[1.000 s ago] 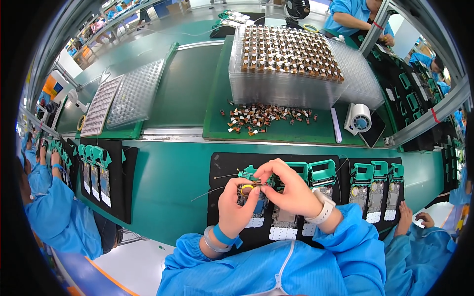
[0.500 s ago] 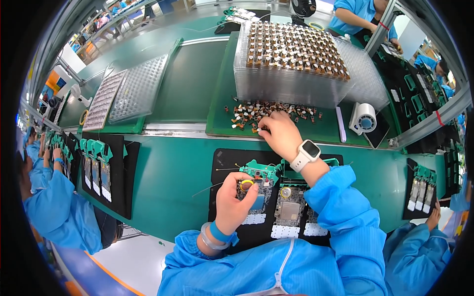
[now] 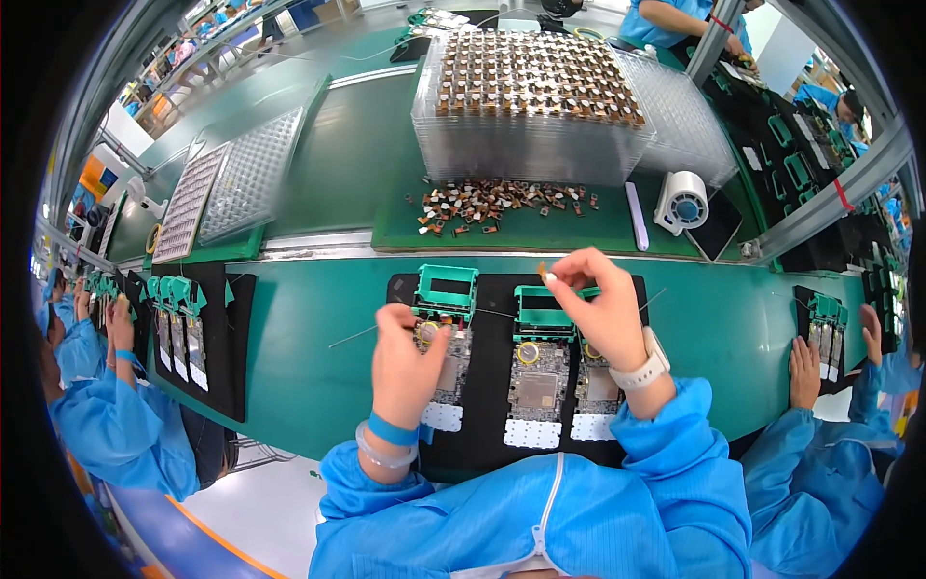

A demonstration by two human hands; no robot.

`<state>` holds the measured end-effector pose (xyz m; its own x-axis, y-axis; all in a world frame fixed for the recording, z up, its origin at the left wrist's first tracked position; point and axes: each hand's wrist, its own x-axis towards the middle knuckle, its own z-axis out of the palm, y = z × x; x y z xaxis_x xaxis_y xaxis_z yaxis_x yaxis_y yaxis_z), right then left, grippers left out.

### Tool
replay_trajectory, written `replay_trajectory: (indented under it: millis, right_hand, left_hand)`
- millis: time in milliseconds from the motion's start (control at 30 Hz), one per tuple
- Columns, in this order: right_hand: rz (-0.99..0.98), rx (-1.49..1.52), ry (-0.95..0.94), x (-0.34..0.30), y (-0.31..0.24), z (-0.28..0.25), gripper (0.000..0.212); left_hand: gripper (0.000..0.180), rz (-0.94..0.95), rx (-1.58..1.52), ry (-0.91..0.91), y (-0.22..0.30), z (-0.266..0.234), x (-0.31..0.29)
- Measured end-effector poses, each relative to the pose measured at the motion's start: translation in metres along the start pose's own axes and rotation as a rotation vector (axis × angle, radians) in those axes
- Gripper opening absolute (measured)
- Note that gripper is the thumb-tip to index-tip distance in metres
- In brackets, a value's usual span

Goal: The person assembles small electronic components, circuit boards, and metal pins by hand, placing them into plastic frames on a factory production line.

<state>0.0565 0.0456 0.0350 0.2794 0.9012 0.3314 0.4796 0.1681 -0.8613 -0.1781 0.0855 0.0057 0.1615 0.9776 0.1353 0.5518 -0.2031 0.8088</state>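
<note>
A black tray (image 3: 492, 357) on the green belt carries three circuit boards with green frames at their tops. My left hand (image 3: 405, 362) rests on the left board (image 3: 449, 372), fingers pressing near its yellow ring. My right hand (image 3: 598, 309) is raised over the right side of the tray and pinches a small brown and white part (image 3: 543, 273) between thumb and forefinger. The middle board (image 3: 538, 381) lies uncovered between my hands. A loose heap of the same small parts (image 3: 492, 205) lies on the green mat beyond the belt.
A stack of clear trays filled with parts (image 3: 531, 96) stands behind the heap, a white tape roll (image 3: 683, 207) to its right. Two more clear trays (image 3: 227, 188) lie at the back left. Other people in blue coats work at both sides over black trays (image 3: 188, 333).
My right hand drew back from the heap of parts holding one small part and now hovers over the tray. The tray has shifted left along the belt with my left hand on it.
</note>
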Motion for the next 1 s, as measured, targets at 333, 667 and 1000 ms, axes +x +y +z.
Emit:
replay_trajectory:
  millis: [333,667,1000]
  right_hand:
    - [-0.171,0.023,0.018,-0.033,0.011,-0.008,0.019]
    - [-0.250,0.030,-0.029,-0.034,0.009,-0.017,0.019]
    - [-0.326,-0.011,-0.069,-0.036,0.000,-0.017,0.019]
  left_hand:
    - [0.042,0.325,0.424,-0.295,0.047,0.059,-0.036]
    - [0.029,-0.113,-0.648,-0.456,0.038,0.064,-0.024]
    - [0.023,-0.121,-0.837,-0.438,0.050,0.055,-0.024]
